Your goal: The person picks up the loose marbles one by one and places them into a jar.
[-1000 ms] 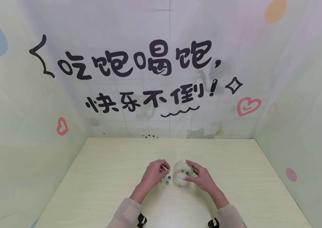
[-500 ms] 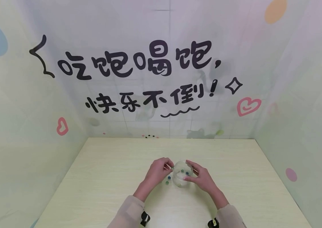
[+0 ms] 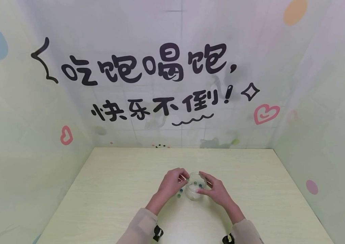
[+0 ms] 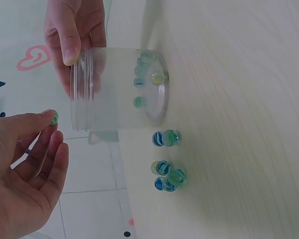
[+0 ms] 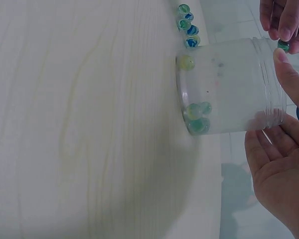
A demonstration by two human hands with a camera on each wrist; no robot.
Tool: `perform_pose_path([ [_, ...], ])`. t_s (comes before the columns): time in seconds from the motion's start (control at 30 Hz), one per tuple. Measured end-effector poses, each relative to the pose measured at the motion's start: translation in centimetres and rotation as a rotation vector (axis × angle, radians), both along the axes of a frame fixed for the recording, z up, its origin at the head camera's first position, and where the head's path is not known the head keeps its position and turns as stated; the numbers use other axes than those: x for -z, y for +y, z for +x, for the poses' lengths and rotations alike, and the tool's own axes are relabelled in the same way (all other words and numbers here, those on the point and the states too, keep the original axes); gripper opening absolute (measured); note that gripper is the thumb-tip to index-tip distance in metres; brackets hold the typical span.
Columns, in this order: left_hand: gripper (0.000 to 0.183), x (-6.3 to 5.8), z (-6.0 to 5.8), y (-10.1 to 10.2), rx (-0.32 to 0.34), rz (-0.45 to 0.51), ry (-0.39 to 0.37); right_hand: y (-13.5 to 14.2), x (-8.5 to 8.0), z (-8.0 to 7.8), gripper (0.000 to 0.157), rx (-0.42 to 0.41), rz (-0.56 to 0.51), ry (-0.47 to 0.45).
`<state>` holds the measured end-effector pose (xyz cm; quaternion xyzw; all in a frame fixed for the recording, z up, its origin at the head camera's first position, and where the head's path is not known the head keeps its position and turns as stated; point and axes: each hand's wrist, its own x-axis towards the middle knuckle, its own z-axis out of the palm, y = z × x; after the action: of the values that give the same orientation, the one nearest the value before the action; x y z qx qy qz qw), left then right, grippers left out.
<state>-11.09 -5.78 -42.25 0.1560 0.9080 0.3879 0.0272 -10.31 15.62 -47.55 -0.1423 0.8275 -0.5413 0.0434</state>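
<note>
A clear plastic jar stands upright on the table, lidless, with several green, blue and yellowish marbles on its bottom. My right hand grips the jar near its rim from the right side. Between thumb and fingertips my left hand pinches a green marble, just outside the jar's mouth on the left. More loose marbles, blue-swirled and green, lie on the table left of the jar. In the head view the left hand hides some of them.
The pale wood-grain table carries the jar and marbles. Printed cloth walls with black characters and pink hearts enclose it at the back and sides. Black straps with cameras sit at both sleeves.
With the green marble, my left hand has moved right and slightly up from the loose marbles to the jar's rim. The right hand and the jar have stayed in place.
</note>
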Motion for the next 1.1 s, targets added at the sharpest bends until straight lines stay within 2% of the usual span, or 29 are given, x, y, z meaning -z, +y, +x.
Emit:
perform_pose_path([
  [0.33, 0.010, 0.2, -0.2, 0.5, 0.015, -0.004, 0.001, 0.0, 0.0, 0.1, 0.069, -0.001, 0.000, 0.004],
  [1.1, 0.012, -0.5, -0.2, 2.0, 0.037, -0.035, 0.026, 0.1, 0.0, 0.1, 0.070, -0.021, -0.003, 0.031],
])
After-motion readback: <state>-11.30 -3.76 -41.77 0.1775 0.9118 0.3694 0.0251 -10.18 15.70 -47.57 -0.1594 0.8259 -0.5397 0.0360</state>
